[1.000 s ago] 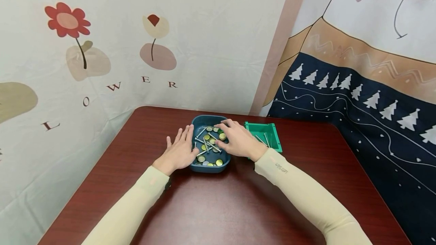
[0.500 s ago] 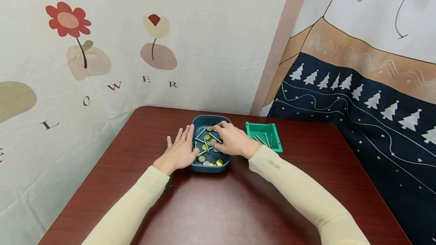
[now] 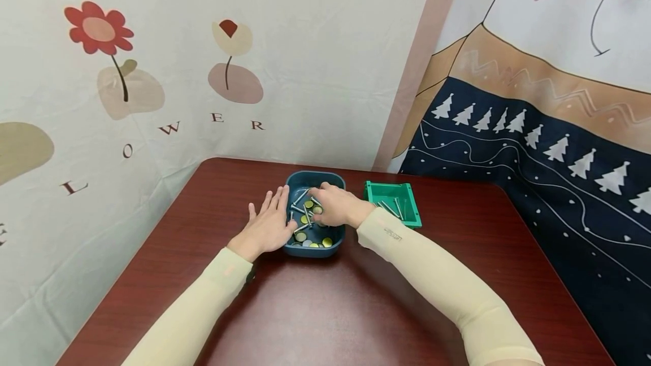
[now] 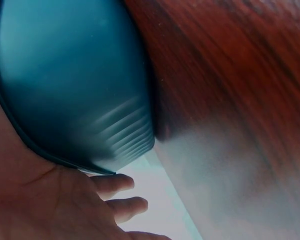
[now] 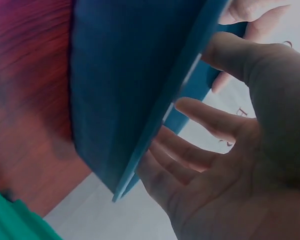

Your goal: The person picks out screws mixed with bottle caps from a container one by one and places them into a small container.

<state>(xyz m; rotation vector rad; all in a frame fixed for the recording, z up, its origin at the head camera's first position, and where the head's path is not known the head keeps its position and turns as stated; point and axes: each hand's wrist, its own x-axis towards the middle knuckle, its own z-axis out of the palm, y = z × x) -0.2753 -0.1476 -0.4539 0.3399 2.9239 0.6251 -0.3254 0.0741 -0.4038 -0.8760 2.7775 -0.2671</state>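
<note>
In the dark-blue rounded bin (image 3: 313,252), the right hand (image 3: 337,207) partly hides silver metal screws (image 3: 307,216) and yellowish round discs (image 3: 327,242); whether it pinches any, I cannot tell. The left hand (image 3: 265,226), fingers straight, touches the bin's left side. Right of the bin, a cream sleeve (image 3: 432,270) overlaps a green rectangular box (image 3: 394,191).

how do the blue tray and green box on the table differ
The blue tray has rounded corners; the green box has square ones. The tray looks longer than the box. The tray holds screws mixed with round discs, while the visible part of the box shows only screws. Both have open tops.
</note>
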